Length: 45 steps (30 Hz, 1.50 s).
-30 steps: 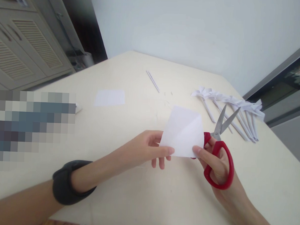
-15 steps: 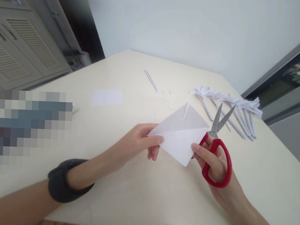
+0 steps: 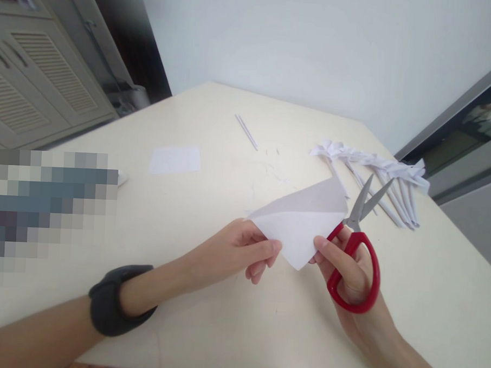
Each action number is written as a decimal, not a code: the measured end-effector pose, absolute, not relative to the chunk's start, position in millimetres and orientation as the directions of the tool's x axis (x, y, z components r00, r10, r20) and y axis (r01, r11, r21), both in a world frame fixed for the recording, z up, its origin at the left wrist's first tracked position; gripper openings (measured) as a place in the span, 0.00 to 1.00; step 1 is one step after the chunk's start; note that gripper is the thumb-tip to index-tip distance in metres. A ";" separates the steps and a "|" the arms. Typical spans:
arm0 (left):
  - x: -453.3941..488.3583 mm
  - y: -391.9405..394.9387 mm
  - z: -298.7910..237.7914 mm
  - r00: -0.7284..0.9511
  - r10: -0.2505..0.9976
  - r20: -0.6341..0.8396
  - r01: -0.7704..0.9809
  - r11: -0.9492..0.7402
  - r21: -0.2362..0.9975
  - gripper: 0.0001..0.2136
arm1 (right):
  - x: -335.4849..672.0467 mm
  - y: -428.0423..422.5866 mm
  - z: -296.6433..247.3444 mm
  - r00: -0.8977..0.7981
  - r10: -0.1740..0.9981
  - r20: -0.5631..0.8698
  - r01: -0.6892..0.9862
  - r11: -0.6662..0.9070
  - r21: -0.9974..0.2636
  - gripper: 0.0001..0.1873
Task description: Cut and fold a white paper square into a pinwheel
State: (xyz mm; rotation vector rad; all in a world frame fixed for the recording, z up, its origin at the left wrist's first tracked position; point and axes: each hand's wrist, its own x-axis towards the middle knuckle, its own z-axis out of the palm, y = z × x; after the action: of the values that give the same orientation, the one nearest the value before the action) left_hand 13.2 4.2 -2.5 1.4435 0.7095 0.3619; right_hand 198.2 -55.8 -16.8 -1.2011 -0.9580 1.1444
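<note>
Between my hands is a white paper square with a crease across its middle, its upper half tilted back. My left hand pinches its lower left edge between thumb and fingers. At the lower right edge, the thumb and fingers of my right hand grip the same paper. Red-handled scissors hang on that right hand too, its fingers through the loops, with the blades parted and pointing up and away from me.
Rolled white paper flowers lie in a row at the table's right. Two thin paper sticks and small paper scraps lie farther back. A flat white paper sheet rests left of centre on the pale table. A blurred-out patch covers the far left.
My left hand has slid right and down along the paper's edge. The paper's upper part has tipped to the right, and its cut slit no longer shows. The scissors shifted slightly right and down.
</note>
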 end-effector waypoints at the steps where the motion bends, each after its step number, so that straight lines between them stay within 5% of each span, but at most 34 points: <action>1: 12.9 4.1 -2.0 0.747 0.626 -0.223 0.193 0.116 0.974 0.16 | 197.8 -56.6 -16.7 0.185 0.982 -0.041 -0.144 -0.014 -0.989 0.08; 8: 12.0 4.5 1.0 0.727 0.655 -0.205 0.176 0.110 0.978 0.16 | 196.0 -57.4 -14.6 0.140 0.988 -0.059 -0.172 -0.034 -0.985 0.09; 15: 4.8 6.2 1.4 0.527 0.849 -0.039 0.098 -0.015 0.995 0.21 | 192.9 -61.9 -9.4 -0.116 0.986 -0.123 -0.246 -0.148 -0.958 0.08; 23: 2.2 6.0 2.3 0.308 0.949 0.072 -0.022 -0.068 0.997 0.21 | 189.7 -66.0 -14.7 -0.380 0.896 -0.231 -0.136 -0.301 -0.944 0.24; 30: 2.7 4.9 2.4 0.227 0.968 0.111 -0.053 -0.101 0.993 0.21 | 195.6 -78.9 -23.0 -0.340 0.908 -0.243 -0.095 -0.291 -0.952 0.26; 45: 5.6 1.3 5.9 0.355 0.934 0.043 0.191 -0.118 0.974 0.21 | 190.3 -70.5 14.9 -0.466 0.844 -0.264 0.010 -0.293 -0.956 0.25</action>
State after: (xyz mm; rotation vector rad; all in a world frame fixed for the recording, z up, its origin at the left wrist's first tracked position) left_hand 5.6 1.3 5.9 1.5705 1.0439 0.8889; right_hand 190.3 -70.5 14.9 -1.1076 -1.3544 1.8201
